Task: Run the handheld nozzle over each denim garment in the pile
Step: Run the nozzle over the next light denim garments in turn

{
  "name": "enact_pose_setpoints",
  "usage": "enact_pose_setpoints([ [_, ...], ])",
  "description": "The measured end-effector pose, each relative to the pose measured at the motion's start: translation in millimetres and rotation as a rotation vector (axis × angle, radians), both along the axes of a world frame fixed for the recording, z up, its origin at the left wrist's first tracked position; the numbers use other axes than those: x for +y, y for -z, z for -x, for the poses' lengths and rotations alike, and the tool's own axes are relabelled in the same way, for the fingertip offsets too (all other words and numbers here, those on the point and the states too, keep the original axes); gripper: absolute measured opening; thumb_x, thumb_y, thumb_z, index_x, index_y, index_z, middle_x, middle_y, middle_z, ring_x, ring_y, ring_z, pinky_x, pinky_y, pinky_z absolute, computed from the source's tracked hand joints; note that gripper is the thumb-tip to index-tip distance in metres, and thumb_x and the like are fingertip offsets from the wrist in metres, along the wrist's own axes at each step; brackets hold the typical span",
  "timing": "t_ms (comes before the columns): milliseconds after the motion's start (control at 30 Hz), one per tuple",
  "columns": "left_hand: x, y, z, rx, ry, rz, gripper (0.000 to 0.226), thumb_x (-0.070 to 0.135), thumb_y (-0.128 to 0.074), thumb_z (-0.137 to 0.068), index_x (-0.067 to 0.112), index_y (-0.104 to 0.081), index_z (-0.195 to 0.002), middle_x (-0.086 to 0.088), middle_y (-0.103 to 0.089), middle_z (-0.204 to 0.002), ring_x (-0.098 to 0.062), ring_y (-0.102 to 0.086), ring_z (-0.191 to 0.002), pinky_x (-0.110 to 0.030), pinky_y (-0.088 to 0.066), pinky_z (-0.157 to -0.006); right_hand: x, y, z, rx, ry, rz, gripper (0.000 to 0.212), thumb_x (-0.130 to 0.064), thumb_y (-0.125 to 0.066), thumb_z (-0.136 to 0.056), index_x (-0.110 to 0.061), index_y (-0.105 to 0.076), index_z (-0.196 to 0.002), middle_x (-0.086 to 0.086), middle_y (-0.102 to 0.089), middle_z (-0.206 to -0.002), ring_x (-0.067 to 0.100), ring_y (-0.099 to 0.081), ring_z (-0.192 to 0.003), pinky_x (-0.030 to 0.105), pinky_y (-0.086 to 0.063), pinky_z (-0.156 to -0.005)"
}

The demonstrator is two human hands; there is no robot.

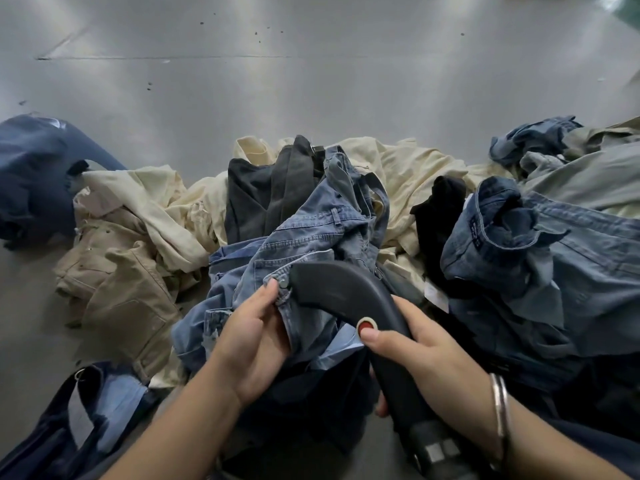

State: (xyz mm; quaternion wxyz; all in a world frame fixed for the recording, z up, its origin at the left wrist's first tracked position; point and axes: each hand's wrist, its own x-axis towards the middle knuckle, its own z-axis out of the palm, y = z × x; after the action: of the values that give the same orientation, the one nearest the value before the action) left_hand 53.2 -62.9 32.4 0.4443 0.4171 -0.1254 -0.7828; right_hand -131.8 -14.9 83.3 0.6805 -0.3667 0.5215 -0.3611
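A curved black handheld nozzle (341,289) with a red button (366,326) lies across light-blue denim jeans (311,230) in the middle of the pile. My right hand (426,351) grips the nozzle's handle, thumb resting just below the button. The nozzle's tip sits at the jeans' waistband next to a metal button. My left hand (252,337) pinches that waistband edge and holds it up. Darker denim garments (540,244) are heaped at the right.
Cream and tan trousers (138,244) lie at the left, with dark grey trousers (266,195) and a black cloth (440,216) behind. Navy garments sit at far left (31,174) and bottom left (69,424). Grey floor (277,81) stretches beyond the pile.
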Motion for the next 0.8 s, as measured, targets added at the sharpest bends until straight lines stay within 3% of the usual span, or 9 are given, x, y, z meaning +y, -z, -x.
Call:
enact_pose_setpoints([
  [167,6,4,-4,0.001,0.027,-0.001,0.044,0.029,-0.046,-0.088,0.008,-0.059,-0.124,-0.015,-0.066,-0.121,-0.029,-0.065,-0.108,-0.042,-0.059,-0.076,-24,7,7,0.040,0.175,-0.059,0.014,-0.008,-0.056,-0.092,-0.013,-0.055,-0.105,0.009,-0.056,-0.053,0.023,-0.051,-0.031,0.021,-0.041,-0.033],
  [267,1,6,-18,0.075,-0.036,-0.019,0.048,0.033,-0.044,-0.089,0.006,-0.062,-0.123,-0.016,-0.066,-0.121,-0.029,-0.065,-0.109,-0.049,-0.056,-0.083,-36,7,21,0.100,0.256,-0.084,0.003,-0.008,-0.055,-0.093,-0.008,-0.053,-0.095,0.017,-0.051,-0.064,0.022,-0.050,-0.030,0.021,-0.040,-0.031],
  [367,-5,8,-27,0.152,-0.086,0.003,0.047,0.035,-0.039,-0.092,0.009,-0.071,-0.114,-0.016,-0.064,-0.124,-0.031,-0.062,-0.114,-0.057,-0.047,-0.092,-33,-1,31,0.094,0.268,-0.043,0.002,-0.009,-0.055,-0.092,-0.009,-0.055,-0.093,0.018,-0.052,-0.062,0.023,-0.052,-0.033,0.023,-0.042,-0.032],
  [467,-8,13,-22,0.156,-0.114,-0.001,0.044,0.034,-0.033,-0.099,0.016,-0.064,-0.124,-0.013,-0.063,-0.126,-0.029,-0.062,-0.113,-0.053,-0.048,-0.095,-16,-8,21,0.018,0.150,-0.027,0.012,-0.010,-0.056,-0.089,-0.013,-0.057,-0.101,0.011,-0.056,-0.054,0.025,-0.053,-0.034,0.023,-0.042,-0.033],
  [567,-6,16,-13,0.158,-0.077,-0.003,0.049,0.035,-0.030,-0.101,0.014,-0.073,-0.110,-0.014,-0.064,-0.124,-0.028,-0.063,-0.112,-0.047,-0.053,-0.092,-3,-4,1,-0.062,0.022,-0.096,0.016,-0.012,-0.056,-0.089,-0.017,-0.056,-0.105,0.010,-0.055,-0.053,0.026,-0.052,-0.035,0.022,-0.041,-0.035],
  [700,-5,16,-10,0.134,-0.023,0.001,0.048,0.035,-0.031,-0.099,0.013,-0.073,-0.110,-0.013,-0.064,-0.124,-0.028,-0.063,-0.113,-0.047,-0.051,-0.095,-9,7,-6,-0.065,0.038,-0.187,0.006,-0.011,-0.055,-0.091,-0.010,-0.054,-0.097,0.012,-0.054,-0.054,0.027,-0.052,-0.034,0.023,-0.042,-0.035],
  [800,-3,17,-9,0.129,-0.018,0.015,0.045,0.034,-0.036,-0.096,0.011,-0.073,-0.109,-0.014,-0.065,-0.123,-0.028,-0.064,-0.112,-0.044,-0.055,-0.087,-20,10,-2,-0.082,0.107,-0.224,0.008,-0.009,-0.056,-0.090,-0.005,-0.050,-0.089,0.016,-0.053,-0.055,0.027,-0.051,-0.033,0.024,-0.043,-0.034],
])
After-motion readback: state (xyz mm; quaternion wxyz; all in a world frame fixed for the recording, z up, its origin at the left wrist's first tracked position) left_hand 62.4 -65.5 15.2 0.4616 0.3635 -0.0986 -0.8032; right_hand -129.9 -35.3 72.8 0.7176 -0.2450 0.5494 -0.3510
